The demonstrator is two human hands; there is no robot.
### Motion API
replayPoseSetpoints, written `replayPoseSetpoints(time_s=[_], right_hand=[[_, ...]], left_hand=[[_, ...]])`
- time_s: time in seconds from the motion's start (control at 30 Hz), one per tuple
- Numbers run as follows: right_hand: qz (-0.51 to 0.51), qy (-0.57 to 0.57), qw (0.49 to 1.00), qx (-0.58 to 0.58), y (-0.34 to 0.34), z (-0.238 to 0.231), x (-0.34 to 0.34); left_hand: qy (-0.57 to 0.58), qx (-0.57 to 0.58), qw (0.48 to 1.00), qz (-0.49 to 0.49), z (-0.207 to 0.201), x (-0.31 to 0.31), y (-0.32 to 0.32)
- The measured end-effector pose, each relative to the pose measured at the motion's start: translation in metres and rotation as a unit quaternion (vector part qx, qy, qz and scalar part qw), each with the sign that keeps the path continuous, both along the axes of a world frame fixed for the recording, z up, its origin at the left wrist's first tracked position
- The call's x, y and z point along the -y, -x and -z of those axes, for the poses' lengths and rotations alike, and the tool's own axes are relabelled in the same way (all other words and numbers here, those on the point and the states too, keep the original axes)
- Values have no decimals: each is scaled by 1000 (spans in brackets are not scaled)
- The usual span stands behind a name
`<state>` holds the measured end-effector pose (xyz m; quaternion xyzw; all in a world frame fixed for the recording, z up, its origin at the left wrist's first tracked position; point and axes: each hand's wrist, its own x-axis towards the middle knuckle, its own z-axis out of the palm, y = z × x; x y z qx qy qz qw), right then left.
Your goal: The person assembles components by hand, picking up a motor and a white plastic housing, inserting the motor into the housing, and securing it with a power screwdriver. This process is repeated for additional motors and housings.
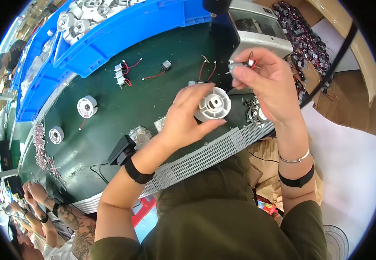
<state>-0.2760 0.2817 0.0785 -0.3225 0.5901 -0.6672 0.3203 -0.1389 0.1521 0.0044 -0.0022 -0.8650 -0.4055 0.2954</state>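
Observation:
My left hand (181, 113) is closed around the side of a white round plastic housing (221, 105), its ribbed open face turned up. To the right and slightly higher, my right hand (269, 80) pinches a small grey motor (235, 67) between thumb and fingers. A white connector with red and dark wires (251, 63) shows by those fingers. Beyond the housing lies another wired motor (192, 83), partly hidden by my left hand. More small motors with red leads (120, 74) rest farther left, and a single wired motor (166, 65) lies between.
Blue bins (110, 43) of white plastic parts line the far side. A metal machine (264, 37) and a cardboard box (348, 112) stand right, near a heap of wired motors (303, 34). Two white housings (87, 107) sit left. A co-worker's arms (45, 199) reach in lower left.

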Motion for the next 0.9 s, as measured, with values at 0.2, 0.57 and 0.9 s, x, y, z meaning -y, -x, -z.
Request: replayPoseSetpoints(time_s=[0.2,0.57,0.9], right_hand=[[-72,-86,993,-36,-1,4,-10],[-50,-23,993,-102,2,8,-15],[-17,-8,998,-67,2,0,-19]], left_hand=[[59,27,997,-30,1,1,2],[94,49,994,15,-40,8,-3],[-196,26,979,53,11,11,3]])
